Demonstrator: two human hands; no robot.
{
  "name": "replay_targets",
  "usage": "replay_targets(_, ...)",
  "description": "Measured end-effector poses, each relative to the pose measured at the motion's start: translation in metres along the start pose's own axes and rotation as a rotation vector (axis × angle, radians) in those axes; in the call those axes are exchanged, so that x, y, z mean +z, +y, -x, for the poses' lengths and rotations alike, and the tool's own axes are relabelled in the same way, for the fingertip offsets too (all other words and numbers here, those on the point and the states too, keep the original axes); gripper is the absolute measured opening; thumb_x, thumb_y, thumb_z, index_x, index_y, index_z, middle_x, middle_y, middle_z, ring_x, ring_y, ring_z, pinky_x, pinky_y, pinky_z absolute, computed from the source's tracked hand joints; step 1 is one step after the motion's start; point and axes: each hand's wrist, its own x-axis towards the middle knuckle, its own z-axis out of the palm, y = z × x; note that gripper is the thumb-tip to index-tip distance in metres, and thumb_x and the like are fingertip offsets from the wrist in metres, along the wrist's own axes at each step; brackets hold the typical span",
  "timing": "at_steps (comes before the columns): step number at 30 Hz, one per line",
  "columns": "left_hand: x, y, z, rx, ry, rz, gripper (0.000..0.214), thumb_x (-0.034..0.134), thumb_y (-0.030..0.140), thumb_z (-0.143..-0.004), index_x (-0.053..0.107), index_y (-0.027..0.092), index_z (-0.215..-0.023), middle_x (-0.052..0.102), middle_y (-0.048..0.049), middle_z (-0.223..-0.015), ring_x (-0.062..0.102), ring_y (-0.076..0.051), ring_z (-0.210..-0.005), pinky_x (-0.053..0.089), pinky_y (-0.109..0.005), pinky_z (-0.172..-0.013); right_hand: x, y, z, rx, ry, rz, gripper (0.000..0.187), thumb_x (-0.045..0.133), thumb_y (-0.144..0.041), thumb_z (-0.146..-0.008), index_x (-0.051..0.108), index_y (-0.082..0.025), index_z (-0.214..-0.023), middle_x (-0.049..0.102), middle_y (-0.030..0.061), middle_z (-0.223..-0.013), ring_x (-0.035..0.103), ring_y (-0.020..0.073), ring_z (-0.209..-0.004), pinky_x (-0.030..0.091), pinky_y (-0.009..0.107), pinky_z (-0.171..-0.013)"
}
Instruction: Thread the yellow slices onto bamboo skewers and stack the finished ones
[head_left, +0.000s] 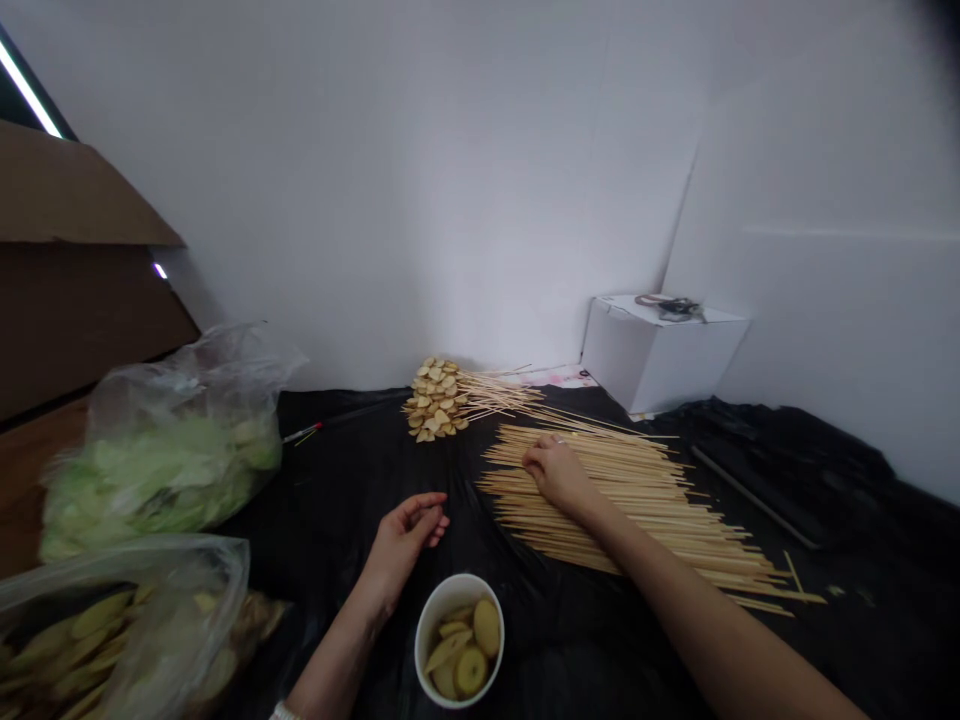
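Observation:
My right hand (pixel 559 475) rests palm down on a wide layer of loose bamboo skewers (pixel 645 500), its fingertips at their upper left part. My left hand (pixel 405 545) hangs loosely curled over the black plastic sheet (pixel 600 650), holding nothing visible. Just below it stands a white bowl (pixel 426 625) of yellow potato slices (pixel 471 650). Beyond both hands lies a bundle of skewers threaded with pale, dried-looking slices (pixel 435 400).
Clear plastic bags of green leaves (pixel 150 480) and yellow slices (pixel 97 640) lie at left, before a cardboard sheet (pixel 75 250). A pen-like stick (pixel 304 432) lies on the sheet. A white box (pixel 652 350) holding scissors (pixel 671 307) stands against the white wall.

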Motion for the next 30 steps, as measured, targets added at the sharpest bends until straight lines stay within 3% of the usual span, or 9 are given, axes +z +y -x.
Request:
replay_targets(7, -0.001, -0.002, 0.000, 0.000, 0.000, 0.021, 0.049, 0.076, 0.046, -0.060, 0.066, 0.013, -0.095, 0.065, -0.0028, -0.069, 0.056, -0.011, -0.060, 0.043, -0.022, -0.056, 0.004, -0.007, -0.003, -0.067, -0.017, 0.155, 0.021, 0.044, -0.012, -0.087, 0.065, -0.016, -0.089, 0.060, 0.0111, -0.096, 0.048, 0.0221, -0.098, 0.033, 0.032, -0.085)
replay_targets(16, 0.000, 0.001, 0.001, -0.010, -0.003, 0.018, 0.047, 0.076, 0.044, -0.060, 0.066, 0.012, -0.094, 0.065, -0.0031, -0.068, 0.055, -0.012, -0.060, 0.042, -0.023, -0.056, -0.005, -0.015, 0.004, -0.125, 0.027, 0.212, 0.021, 0.040, -0.012, -0.090, 0.058, -0.015, -0.100, 0.061, 0.0109, -0.099, 0.048, 0.0222, -0.095, 0.031, 0.033, -0.085)
replay_targets(20, 0.001, 0.001, 0.002, 0.002, -0.003, 0.016, 0.044, 0.074, 0.042, -0.063, 0.066, 0.012, -0.094, 0.065, -0.0032, -0.069, 0.055, -0.011, -0.059, 0.042, -0.023, -0.057, -0.006, -0.012, 0.003, -0.118, -0.019, 0.203, 0.026, 0.041, -0.009, -0.088, 0.059, -0.018, -0.105, 0.061, 0.0100, -0.101, 0.048, 0.0218, -0.098, 0.032, 0.032, -0.085)
replay_targets(30, 0.002, 0.004, 0.004, 0.002, 0.003, 0.016, 0.044, 0.075, 0.043, -0.062, 0.068, 0.013, -0.093, 0.066, -0.0033, -0.068, 0.056, -0.011, -0.059, 0.043, -0.023, -0.056, -0.007, -0.014, 0.004, -0.141, -0.062, 0.216, 0.021, 0.043, -0.009, -0.088, 0.062, -0.016, -0.095, 0.061, 0.0099, -0.099, 0.049, 0.0217, -0.097, 0.036, 0.030, -0.084)
